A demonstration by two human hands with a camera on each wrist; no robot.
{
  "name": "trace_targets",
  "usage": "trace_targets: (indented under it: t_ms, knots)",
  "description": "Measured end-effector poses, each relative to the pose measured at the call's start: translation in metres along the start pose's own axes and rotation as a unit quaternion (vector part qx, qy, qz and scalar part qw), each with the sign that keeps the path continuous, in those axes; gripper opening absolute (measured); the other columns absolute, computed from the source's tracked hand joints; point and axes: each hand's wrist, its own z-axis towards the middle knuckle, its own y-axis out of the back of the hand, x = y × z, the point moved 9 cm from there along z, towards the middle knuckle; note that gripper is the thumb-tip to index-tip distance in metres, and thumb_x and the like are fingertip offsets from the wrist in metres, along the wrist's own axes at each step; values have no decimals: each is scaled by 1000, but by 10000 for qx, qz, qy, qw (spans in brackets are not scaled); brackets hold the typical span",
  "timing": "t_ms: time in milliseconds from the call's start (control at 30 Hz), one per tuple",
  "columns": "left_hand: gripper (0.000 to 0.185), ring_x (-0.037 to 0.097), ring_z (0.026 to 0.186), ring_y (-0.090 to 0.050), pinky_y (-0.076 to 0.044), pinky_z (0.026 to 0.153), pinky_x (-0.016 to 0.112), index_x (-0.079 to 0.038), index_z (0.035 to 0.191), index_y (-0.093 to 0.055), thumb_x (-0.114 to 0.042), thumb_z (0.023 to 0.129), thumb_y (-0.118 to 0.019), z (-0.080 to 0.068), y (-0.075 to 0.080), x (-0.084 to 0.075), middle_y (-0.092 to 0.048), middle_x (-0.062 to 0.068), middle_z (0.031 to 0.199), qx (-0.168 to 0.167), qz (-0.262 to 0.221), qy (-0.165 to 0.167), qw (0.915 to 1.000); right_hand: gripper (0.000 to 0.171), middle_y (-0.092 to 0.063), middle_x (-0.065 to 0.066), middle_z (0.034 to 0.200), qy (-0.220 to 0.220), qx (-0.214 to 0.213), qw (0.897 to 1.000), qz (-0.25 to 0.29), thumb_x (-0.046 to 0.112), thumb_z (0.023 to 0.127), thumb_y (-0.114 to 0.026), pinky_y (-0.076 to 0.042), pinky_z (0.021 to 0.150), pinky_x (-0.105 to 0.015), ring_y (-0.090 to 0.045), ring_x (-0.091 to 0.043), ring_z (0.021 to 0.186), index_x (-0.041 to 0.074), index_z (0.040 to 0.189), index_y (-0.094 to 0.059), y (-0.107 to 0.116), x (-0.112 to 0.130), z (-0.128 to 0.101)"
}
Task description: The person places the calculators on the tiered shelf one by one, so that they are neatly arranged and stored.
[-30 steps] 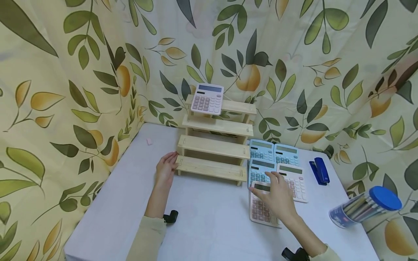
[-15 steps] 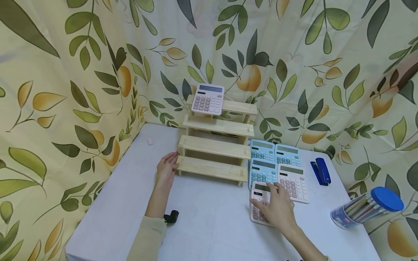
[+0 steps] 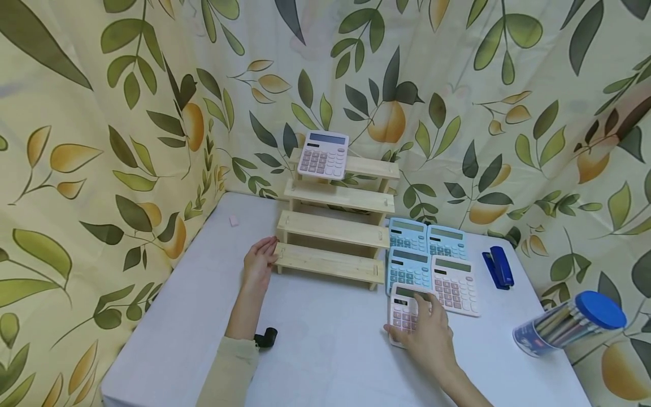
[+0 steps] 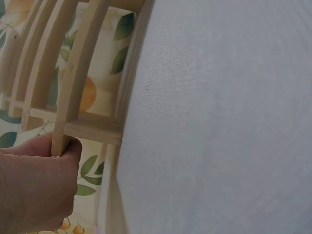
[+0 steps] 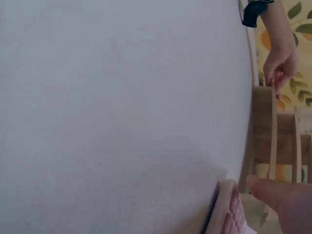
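A tiered wooden rack [image 3: 330,226] stands on the white table. My left hand [image 3: 259,263] pinches the left end of its lowest step, thumb and fingers on either side of the board [image 4: 78,73] in the left wrist view. A pink calculator [image 3: 404,316] lies on the table right of the rack, its lower right part hidden by my right hand [image 3: 432,339]. That hand is spread over it, thumb by the left edge and fingers over the display end. In the right wrist view the thumb [image 5: 265,190] appears apart from the calculator's edge [image 5: 226,204].
Behind the pink calculator lie a second pink one [image 3: 455,285] and several blue calculators [image 3: 409,268]. A white-and-pink calculator [image 3: 324,154] sits on the rack's top step. Farther right are a blue stapler [image 3: 498,267] and a blue-lidded tub of pens [image 3: 564,325].
My right hand has come down and slightly toward me over the near pink calculator, with its thumb now by the left edge. The left hand has stayed on the rack.
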Motion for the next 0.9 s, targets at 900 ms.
trace_targets:
  t_ms: [900]
  knots:
    - [63,33,147,-44,-43,116,36,12,147,-38,32,87,-43,1,0,-1,-46,30,153,-34,-134,-99,9999,108,-9,-34,164,-174,66,9998,85,37,73,-91,-44,93,-78,-33,-58,135,-5,155,-34,-13,2,-5]
